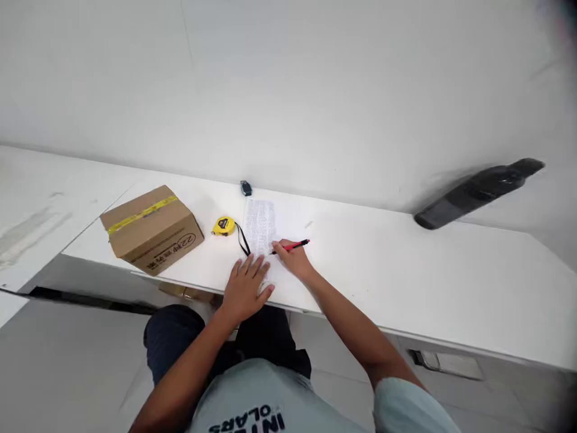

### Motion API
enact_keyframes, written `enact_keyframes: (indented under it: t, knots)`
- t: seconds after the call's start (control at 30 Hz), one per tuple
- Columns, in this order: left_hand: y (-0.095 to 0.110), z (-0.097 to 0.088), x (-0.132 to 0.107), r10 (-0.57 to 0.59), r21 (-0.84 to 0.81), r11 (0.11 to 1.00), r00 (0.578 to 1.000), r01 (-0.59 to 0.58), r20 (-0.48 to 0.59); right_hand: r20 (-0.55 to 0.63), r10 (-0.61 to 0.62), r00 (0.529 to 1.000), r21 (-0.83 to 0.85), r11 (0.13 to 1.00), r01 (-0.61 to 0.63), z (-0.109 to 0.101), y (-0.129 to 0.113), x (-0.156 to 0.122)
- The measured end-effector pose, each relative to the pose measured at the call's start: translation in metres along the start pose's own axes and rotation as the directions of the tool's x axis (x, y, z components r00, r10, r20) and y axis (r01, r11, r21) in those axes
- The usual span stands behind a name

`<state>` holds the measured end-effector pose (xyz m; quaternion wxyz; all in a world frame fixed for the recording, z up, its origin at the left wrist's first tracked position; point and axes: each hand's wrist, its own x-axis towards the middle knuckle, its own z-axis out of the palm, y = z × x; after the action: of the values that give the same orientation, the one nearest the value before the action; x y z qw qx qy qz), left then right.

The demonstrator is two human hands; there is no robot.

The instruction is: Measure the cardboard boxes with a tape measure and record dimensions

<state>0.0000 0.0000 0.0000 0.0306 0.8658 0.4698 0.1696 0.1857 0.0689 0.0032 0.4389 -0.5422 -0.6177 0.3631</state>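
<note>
A sheet of paper [261,219] covered in small writing or print lies on the white table in front of me. My right hand [292,257] grips a red and black pen [295,245], its tip down at the lower part of the sheet. My left hand [244,287] lies flat with fingers spread, over the bottom left of the paper near the table edge. Just beyond its fingertips is the black wrist strap [244,239] of a yellow tape measure [223,226], which rests left of the paper.
A taped cardboard box [155,225] stands on the table at left. Near the wall is a small dark object [246,188], perhaps a key fob. A dark bottle [473,195] leans at the right by the wall. The white table [428,282] runs along the wall.
</note>
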Motion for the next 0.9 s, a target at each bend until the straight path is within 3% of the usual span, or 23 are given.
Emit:
enact_keyframes:
  t: [0.2,0.9]
  knots:
    - [0.0012,-0.004,0.0013,-0.029,-0.021,0.999,1.0,0.029,-0.011,-0.047,0.02,0.999,-0.004,1.0,-0.02,-0.0011,-0.0011,-0.0026]
    - [0.0023,-0.0044,0.0032,-0.02,-0.007,1.0,1.0,0.02,-0.011,-0.045,0.04,0.998,-0.002,0.999,-0.04,-0.0055,-0.0012,-0.0057]
